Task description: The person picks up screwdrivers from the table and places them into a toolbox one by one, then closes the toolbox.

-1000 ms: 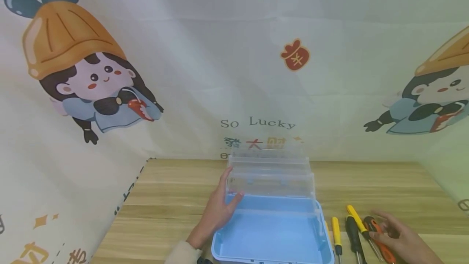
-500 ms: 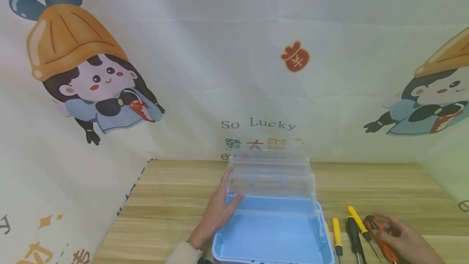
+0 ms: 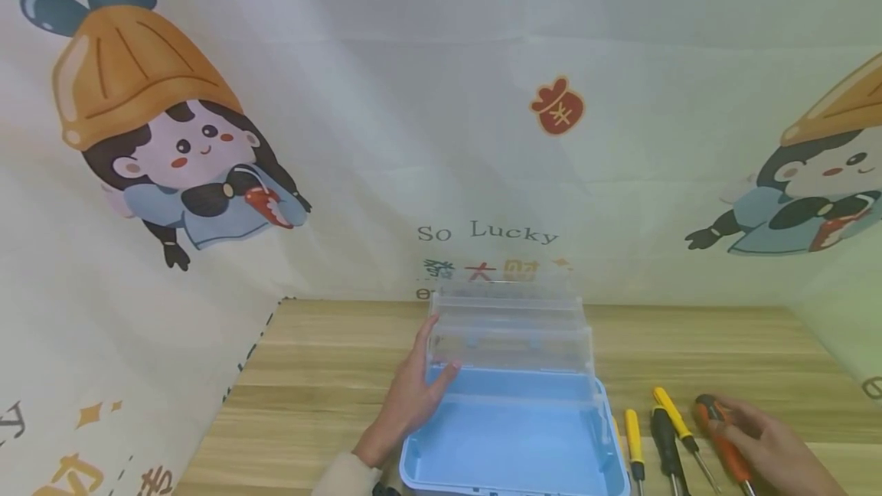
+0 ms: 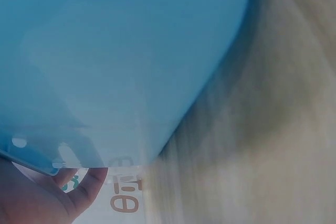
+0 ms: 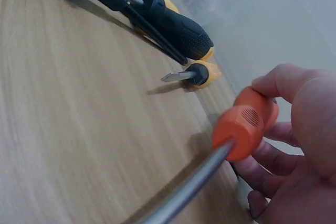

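An open blue toolbox (image 3: 510, 442) stands on the table, its clear lid (image 3: 510, 347) tipped back. My left hand (image 3: 406, 400) grips its left back corner, thumb over the rim and fingers along the outside by the lid. To the right, my right hand (image 3: 765, 442) holds an orange and black screwdriver (image 5: 239, 129) by the handle, thumb on one side and fingers on the other. Its metal shaft runs toward the viewer in the right wrist view. The left wrist view shows mostly the blue outer wall (image 4: 131, 66), with a few fingers (image 4: 86, 192) below it.
Between the toolbox and my right hand lie a yellow screwdriver (image 3: 633, 438), a black-handled one (image 3: 664, 442) and another yellow one (image 3: 671, 412). The wooden table (image 3: 331, 373) meets a printed cloth backdrop (image 3: 358, 174) at the back and sides.
My right hand has shifted slightly right with the orange and black screwdriver, widening its distance from the yellow one. My left hand and the toolbox stay put.
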The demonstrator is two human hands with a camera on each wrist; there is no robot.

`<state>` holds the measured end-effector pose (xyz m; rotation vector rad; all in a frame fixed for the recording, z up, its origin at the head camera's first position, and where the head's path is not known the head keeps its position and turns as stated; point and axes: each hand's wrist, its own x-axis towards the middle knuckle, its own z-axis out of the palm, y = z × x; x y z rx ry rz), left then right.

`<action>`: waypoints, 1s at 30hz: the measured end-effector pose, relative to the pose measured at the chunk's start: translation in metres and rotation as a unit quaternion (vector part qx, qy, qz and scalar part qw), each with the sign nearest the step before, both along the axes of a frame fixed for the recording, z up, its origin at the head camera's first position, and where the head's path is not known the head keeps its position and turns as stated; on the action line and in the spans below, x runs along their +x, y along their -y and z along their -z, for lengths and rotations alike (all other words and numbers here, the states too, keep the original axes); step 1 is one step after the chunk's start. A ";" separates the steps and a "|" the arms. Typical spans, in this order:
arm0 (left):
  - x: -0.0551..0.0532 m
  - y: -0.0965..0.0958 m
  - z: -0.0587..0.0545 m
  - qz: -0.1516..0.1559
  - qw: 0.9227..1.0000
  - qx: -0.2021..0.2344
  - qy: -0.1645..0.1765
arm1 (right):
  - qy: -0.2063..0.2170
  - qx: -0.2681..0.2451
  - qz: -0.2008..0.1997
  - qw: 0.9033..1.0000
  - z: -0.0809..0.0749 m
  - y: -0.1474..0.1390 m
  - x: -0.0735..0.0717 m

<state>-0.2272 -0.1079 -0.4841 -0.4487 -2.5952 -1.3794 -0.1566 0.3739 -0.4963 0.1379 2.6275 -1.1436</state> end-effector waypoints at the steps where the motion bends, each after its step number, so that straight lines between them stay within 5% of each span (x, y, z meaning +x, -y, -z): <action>1: 0.000 0.000 0.000 0.000 1.000 0.000 -0.001 | -0.002 0.009 0.003 1.000 0.000 0.000 -0.001; 6: 0.000 0.000 0.000 0.002 1.000 -0.001 0.000 | -0.001 0.044 0.015 0.999 -0.003 0.002 -0.003; 30: 0.001 0.001 -0.001 0.006 1.000 0.007 0.009 | 0.001 0.017 0.036 0.999 -0.017 0.006 -0.011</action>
